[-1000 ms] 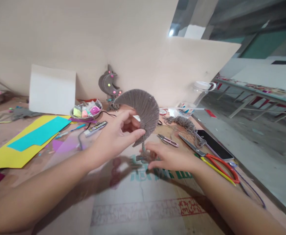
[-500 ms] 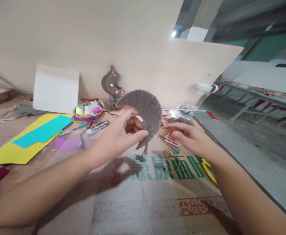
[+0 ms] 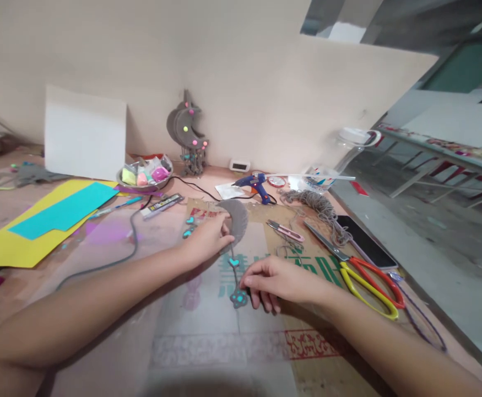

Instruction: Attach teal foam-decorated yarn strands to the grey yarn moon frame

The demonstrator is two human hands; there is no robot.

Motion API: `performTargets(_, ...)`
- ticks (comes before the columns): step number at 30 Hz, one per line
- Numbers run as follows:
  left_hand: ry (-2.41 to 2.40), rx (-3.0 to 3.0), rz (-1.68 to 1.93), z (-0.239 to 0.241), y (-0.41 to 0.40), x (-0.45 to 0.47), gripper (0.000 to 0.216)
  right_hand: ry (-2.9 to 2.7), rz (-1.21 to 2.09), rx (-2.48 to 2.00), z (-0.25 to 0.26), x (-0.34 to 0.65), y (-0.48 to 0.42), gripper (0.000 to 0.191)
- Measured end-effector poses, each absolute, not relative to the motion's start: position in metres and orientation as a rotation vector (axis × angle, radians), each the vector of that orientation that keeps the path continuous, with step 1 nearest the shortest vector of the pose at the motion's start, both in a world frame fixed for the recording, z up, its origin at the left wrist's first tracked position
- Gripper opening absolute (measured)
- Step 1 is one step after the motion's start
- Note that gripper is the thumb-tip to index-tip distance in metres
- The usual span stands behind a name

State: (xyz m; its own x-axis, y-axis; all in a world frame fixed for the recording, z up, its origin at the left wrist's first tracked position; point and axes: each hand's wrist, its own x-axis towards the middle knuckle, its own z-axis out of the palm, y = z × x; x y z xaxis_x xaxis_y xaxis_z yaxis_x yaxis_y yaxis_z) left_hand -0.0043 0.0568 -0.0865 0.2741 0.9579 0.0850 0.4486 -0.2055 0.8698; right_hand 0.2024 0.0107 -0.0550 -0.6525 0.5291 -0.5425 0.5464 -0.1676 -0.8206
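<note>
My left hand (image 3: 210, 238) pinches the edge of a grey yarn-wrapped crescent moon (image 3: 241, 220), held low over the printed cardboard sheet (image 3: 261, 325). A grey cord hangs from it toward me, bearing a turquoise heart charm (image 3: 233, 263) and a grey paw-shaped charm (image 3: 238, 298) with turquoise pads. Left of the moon, more heart charms (image 3: 188, 226) show, partly hidden by my left hand. Beside the paw charm is my right hand (image 3: 276, 281), fingers bent and apart; its fingertips are close to the cord, and whether they touch it I cannot tell.
Scissors (image 3: 356, 270), thread snips (image 3: 286, 230), a grey yarn bundle (image 3: 317, 207) and a phone (image 3: 367, 240) lie to the right. Behind are a blue glue gun (image 3: 255, 184) and a decorated moon ornament (image 3: 187, 132). A clay bowl (image 3: 145, 173) and coloured sheets (image 3: 63, 212) occupy the left.
My left hand has lowered the moon toward the cardboard and turned it. The charms' turquoise faces now show. My right hand has moved down and nearer, beside the hanging cord.
</note>
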Motion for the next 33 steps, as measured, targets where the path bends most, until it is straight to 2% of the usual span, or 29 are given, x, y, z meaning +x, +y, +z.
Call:
performTargets(2,1.359,1.898,0.829,-0.083,0.053,-0.008,0.045,2.061,-1.911,1.319,-0.053,0.201,0.008,0.033)
performTargets(8,1.410,2.246,0.676,-0.081,0.048,-0.012,0.021,2.198,-1.717,1.296,-0.042,0.197,0.002,0.031)
performTargets(12,1.338,2.269,0.671,-0.083,0.050,-0.006,0.023,2.319,-1.558,1.368,-0.033,0.203,0.011,0.032)
performTargets(15,1.311,2.259,0.636,-0.076,0.056,-0.008,0.021,2.632,-1.218,1.515,-0.033,0.206,0.019,0.027)
performTargets(18,1.223,2.399,0.592,-0.067,0.068,-0.017,0.018,2.958,-0.909,1.482,-0.040,0.205,0.017,0.019)
performTargets(24,0.954,2.603,0.636,-0.069,0.086,-0.025,0.018,3.239,-0.478,1.180,-0.061,0.201,0.000,0.026)
performTargets(28,0.912,2.632,0.709,-0.084,0.090,-0.022,0.018,3.332,-0.417,1.057,-0.071,0.203,0.002,0.028)
performTargets(33,0.913,2.640,0.608,-0.084,0.099,-0.015,0.018,3.366,-0.545,0.985,-0.075,0.206,0.007,0.021)
